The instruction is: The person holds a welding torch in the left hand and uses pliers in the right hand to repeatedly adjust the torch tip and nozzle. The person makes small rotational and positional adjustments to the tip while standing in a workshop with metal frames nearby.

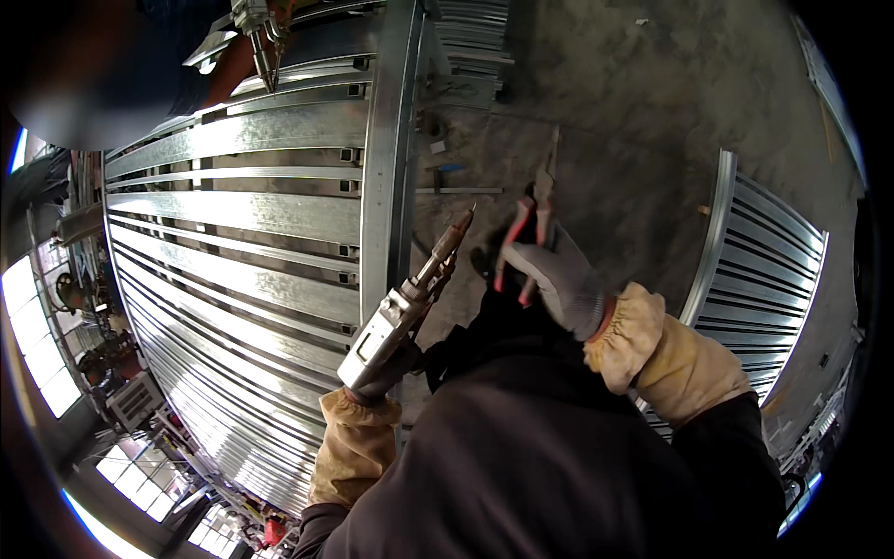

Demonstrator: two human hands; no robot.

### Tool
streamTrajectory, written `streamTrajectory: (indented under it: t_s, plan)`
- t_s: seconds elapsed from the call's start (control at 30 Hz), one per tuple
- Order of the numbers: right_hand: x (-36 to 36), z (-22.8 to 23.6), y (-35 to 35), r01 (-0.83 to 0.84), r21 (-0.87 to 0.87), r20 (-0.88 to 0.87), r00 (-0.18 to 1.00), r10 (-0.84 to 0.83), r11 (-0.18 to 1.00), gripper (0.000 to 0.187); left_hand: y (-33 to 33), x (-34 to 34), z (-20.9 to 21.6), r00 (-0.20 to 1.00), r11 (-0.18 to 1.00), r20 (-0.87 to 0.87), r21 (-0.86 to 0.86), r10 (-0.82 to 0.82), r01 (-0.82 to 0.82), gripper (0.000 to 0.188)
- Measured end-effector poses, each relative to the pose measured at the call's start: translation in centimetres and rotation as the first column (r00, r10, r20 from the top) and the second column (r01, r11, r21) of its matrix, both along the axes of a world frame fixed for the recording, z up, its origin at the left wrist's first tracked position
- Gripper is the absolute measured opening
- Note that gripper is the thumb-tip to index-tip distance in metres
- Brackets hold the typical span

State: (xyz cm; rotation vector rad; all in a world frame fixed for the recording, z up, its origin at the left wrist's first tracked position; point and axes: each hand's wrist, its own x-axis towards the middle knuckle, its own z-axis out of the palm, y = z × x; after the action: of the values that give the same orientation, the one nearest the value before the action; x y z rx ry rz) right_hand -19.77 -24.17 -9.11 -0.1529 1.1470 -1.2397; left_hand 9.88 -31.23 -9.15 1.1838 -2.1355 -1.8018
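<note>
My left hand [382,375], gloved and cuffed in tan, is closed round a handheld welding gun [396,317]. It has a pale boxy body and a copper-coloured nozzle that points up and away. In my right hand [563,279], in a grey glove, is a pair of pliers [523,233] with red and black handles, jaws pointing away from me. A thin light strip shows at the jaw tips; whether it belongs to the pliers I cannot tell. Left of the welding gun stands a galvanized metal frame [377,186] with many flat slats.
At the upper left, another person's sleeve [112,93] and a second welding gun [256,37] reach over the frame. A slatted metal panel [759,270] lies at the right. Stacked metal profiles [470,37] and small offcuts lie on the concrete floor [633,102].
</note>
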Motion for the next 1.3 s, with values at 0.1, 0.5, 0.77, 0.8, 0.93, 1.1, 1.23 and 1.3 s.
streamTrajectory:
  t_s: [0.1, 0.5, 0.77, 0.8, 0.93, 1.1, 1.23, 1.3]
  plan:
    - [-3.4, -1.6, 3.6, -0.306, 0.199, -0.093, 0.94, 0.329, 0.931, 0.046, 2.1, -1.3, -1.4, 0.971, 0.972, 0.106, 0.077, 0.213, -0.222, 0.049]
    - [-10.7, 2.8, -2.4, -0.745, 0.555, -0.027, 0.428, 0.903, 0.369, 0.05, 4.1, -7.0, -8.1, 0.99, 0.876, 0.143, -0.477, -0.009, 0.076, 0.046]
    - [-12.1, 1.9, -7.6, -0.771, 0.634, 0.131, 0.038, 0.991, -0.054, 0.029, 5.4, -8.1, -11.1, 0.979, 0.859, 0.2, -0.507, 0.031, 0.076, 0.052]
    - [-12.0, 1.7, -8.0, -0.778, 0.624, 0.126, 0.018, 0.992, -0.066, 0.027, 6.1, -7.9, -12.8, 0.974, 0.852, 0.222, -0.518, 0.048, 0.076, 0.052]
    - [-12.5, -0.7, -8.2, -0.831, 0.556, 0.138, 0.085, 0.987, -0.006, 0.027, 6.3, -9.1, -13.7, 0.969, 0.833, 0.225, -0.552, 0.102, 0.041, 0.046]
    - [-11.7, -0.5, -8.4, -0.755, 0.649, 0.266, 0.346, 0.899, 0.099, 0.029, 6.3, -9.9, -14.9, 0.962, 0.767, 0.226, -0.64, 0.152, 0.029, 0.048]
    - [-11.1, -0.4, -8.1, -0.693, 0.714, 0.236, 0.373, 0.897, 0.1, 0.033, 6.5, -10.4, -15.7, 0.961, 0.754, 0.233, -0.655, 0.148, 0.043, 0.047]
    - [-11.2, -0.8, -7.8, -0.68, 0.728, 0.209, 0.341, 0.917, 0.087, 0.037, 6.7, -10.5, -15.9, 0.962, 0.757, 0.226, -0.653, 0.153, 0.033, 0.047]
